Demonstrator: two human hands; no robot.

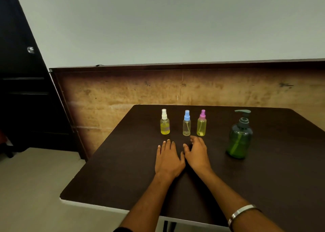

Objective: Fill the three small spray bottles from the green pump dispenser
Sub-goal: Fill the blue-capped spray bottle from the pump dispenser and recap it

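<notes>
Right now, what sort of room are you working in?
Probably a plain office or workroom, hard to be sure: a dark table against a worn wooden panel, a bare pale wall, a black door on the left.

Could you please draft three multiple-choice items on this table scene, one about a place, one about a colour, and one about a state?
1. Where does the green pump dispenser stand relative to the three spray bottles?
A. To their left
B. To their right
C. Between them

2. What colour is the cap of the middle spray bottle?
A. Blue
B. White
C. Pink

3. What are the left hand and right hand doing?
A. Pressing the pump
B. Gripping a bottle
C. Lying open on the table, holding nothing

Answers: 1 B, it stands apart at the row's right end. 2 A, blue between white and pink caps. 3 C, fingers lie straight, short of the bottles.
</notes>
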